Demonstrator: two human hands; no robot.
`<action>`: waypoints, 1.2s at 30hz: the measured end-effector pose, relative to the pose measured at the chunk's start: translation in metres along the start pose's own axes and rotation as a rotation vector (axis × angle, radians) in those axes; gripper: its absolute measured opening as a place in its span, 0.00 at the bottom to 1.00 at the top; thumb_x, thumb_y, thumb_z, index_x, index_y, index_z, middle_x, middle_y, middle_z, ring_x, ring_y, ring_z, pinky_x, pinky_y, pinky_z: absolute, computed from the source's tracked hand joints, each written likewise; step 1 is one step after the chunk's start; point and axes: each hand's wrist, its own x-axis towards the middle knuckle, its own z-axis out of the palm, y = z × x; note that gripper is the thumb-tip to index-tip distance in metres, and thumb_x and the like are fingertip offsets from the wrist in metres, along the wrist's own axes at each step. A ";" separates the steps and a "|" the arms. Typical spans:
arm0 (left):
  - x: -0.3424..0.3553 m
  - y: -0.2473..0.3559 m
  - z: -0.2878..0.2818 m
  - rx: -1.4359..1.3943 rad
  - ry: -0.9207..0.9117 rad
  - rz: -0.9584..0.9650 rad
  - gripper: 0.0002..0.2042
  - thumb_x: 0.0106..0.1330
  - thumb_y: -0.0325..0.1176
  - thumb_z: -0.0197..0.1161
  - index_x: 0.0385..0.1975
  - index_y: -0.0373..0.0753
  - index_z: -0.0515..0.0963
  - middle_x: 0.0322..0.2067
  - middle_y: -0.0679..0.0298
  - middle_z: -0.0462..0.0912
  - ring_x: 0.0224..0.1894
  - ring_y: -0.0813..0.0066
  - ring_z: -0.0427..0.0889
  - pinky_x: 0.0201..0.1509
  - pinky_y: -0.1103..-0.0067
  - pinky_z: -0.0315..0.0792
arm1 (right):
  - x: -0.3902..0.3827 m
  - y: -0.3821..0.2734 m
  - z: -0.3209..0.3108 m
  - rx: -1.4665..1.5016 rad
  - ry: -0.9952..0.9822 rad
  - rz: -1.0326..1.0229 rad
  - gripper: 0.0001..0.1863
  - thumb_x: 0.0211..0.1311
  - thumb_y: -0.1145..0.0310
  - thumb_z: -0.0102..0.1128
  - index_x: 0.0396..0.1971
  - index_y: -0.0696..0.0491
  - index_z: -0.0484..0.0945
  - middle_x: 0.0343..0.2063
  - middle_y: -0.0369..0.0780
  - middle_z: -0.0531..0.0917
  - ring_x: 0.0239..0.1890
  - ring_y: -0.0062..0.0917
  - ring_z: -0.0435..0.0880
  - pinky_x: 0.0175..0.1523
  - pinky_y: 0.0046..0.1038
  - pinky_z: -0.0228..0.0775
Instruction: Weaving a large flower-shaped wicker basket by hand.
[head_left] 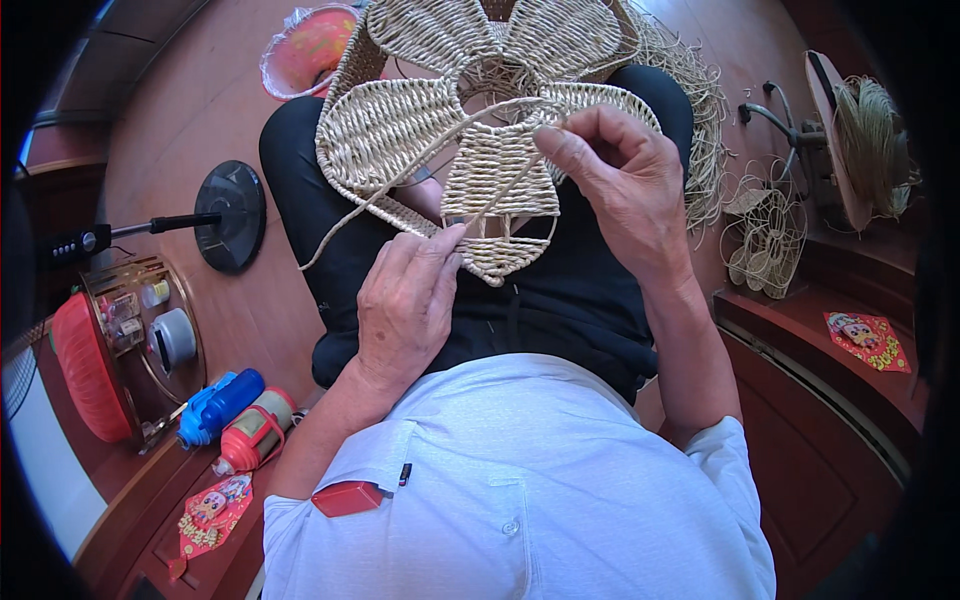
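Note:
Across my thighs rests a flower-shaped woven panel [392, 130], beige, with rounded petals around a ring-shaped centre. Its nearest petal [500, 180] has a gap in the weave near the tip, where bare frame wires show. A beige straw cord [508, 188] runs taut from that gap up to my right hand [630, 175], pinched between thumb and index finger. From there the cord loops over the centre and its tail trails down to the left. My left hand [405, 300] is closed at the petal's left edge, fingertips on the cord by the gap.
Loose straw cord [690, 120] lies heaped at the right, near a wire frame [765, 235] and a hank of fibre [875, 150]. Leftward are a fan base [230, 217], blue bottle [235, 395], red-and-beige bottle [260, 430] and wheeled rack [140, 340]. A lined red basin [310, 50] stands beyond.

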 end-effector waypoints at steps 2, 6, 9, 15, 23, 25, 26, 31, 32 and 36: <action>0.000 -0.001 -0.001 -0.053 0.026 -0.057 0.12 0.72 0.21 0.72 0.53 0.36 0.89 0.37 0.56 0.85 0.38 0.61 0.87 0.43 0.70 0.80 | 0.001 0.001 -0.004 -0.037 0.015 0.012 0.12 0.76 0.64 0.76 0.35 0.58 0.90 0.22 0.27 0.82 0.26 0.07 0.74 0.32 0.18 0.66; 0.009 0.001 -0.006 -0.167 0.038 -0.196 0.06 0.69 0.23 0.74 0.43 0.36 0.89 0.35 0.57 0.85 0.36 0.59 0.87 0.42 0.67 0.80 | -0.002 0.011 -0.007 -0.022 0.033 -0.014 0.12 0.76 0.64 0.76 0.34 0.57 0.89 0.22 0.28 0.83 0.26 0.07 0.76 0.32 0.18 0.67; 0.016 0.001 -0.004 -0.064 0.023 -0.222 0.05 0.68 0.27 0.77 0.39 0.35 0.88 0.36 0.58 0.87 0.39 0.60 0.88 0.45 0.66 0.81 | -0.006 0.017 -0.010 -0.009 0.061 -0.005 0.12 0.76 0.65 0.75 0.33 0.57 0.88 0.23 0.29 0.84 0.27 0.07 0.77 0.33 0.18 0.68; 0.031 0.007 -0.006 0.028 -0.081 -0.411 0.16 0.66 0.35 0.79 0.48 0.38 0.83 0.37 0.58 0.87 0.44 0.54 0.89 0.52 0.61 0.81 | -0.023 0.015 -0.014 0.039 0.040 0.048 0.08 0.74 0.70 0.77 0.36 0.57 0.88 0.26 0.29 0.84 0.29 0.08 0.77 0.34 0.17 0.67; 0.049 -0.004 0.002 0.055 -0.209 -0.423 0.17 0.68 0.32 0.67 0.52 0.34 0.76 0.37 0.43 0.90 0.41 0.38 0.91 0.51 0.50 0.83 | -0.047 0.004 0.003 -0.088 -0.217 -0.170 0.07 0.64 0.76 0.80 0.36 0.58 0.87 0.27 0.35 0.80 0.26 0.15 0.75 0.32 0.24 0.67; 0.050 -0.011 0.010 0.057 -0.195 -0.369 0.18 0.67 0.29 0.65 0.55 0.32 0.75 0.34 0.41 0.89 0.40 0.35 0.90 0.49 0.47 0.83 | -0.047 0.005 0.011 -0.111 -0.256 -0.199 0.08 0.62 0.76 0.81 0.36 0.58 0.88 0.28 0.38 0.82 0.25 0.20 0.79 0.31 0.28 0.71; 0.049 -0.008 0.012 0.081 -0.160 -0.299 0.19 0.67 0.26 0.65 0.56 0.31 0.73 0.33 0.39 0.88 0.38 0.32 0.89 0.47 0.45 0.82 | -0.048 0.007 0.016 -0.110 -0.262 -0.192 0.08 0.63 0.75 0.81 0.37 0.58 0.88 0.28 0.39 0.83 0.25 0.21 0.80 0.31 0.29 0.72; 0.050 -0.011 0.024 -0.142 -0.139 -0.243 0.24 0.69 0.22 0.61 0.66 0.27 0.68 0.37 0.33 0.86 0.46 0.26 0.86 0.49 0.45 0.79 | -0.053 0.027 0.031 -0.124 -0.243 -0.149 0.09 0.67 0.72 0.82 0.38 0.59 0.88 0.26 0.36 0.81 0.25 0.15 0.77 0.30 0.24 0.68; 0.047 -0.012 0.023 -0.156 -0.173 -0.257 0.25 0.69 0.21 0.61 0.67 0.27 0.67 0.40 0.32 0.85 0.47 0.26 0.86 0.50 0.45 0.79 | -0.054 0.029 0.031 -0.119 -0.244 -0.136 0.09 0.68 0.72 0.82 0.38 0.59 0.88 0.27 0.36 0.82 0.25 0.15 0.77 0.30 0.24 0.69; 0.050 0.005 0.004 -0.119 -0.305 -0.294 0.26 0.70 0.20 0.59 0.68 0.24 0.67 0.49 0.28 0.83 0.52 0.25 0.85 0.56 0.46 0.79 | -0.059 0.032 0.034 -0.027 -0.226 -0.066 0.09 0.69 0.71 0.80 0.39 0.59 0.87 0.27 0.35 0.83 0.25 0.15 0.79 0.31 0.24 0.71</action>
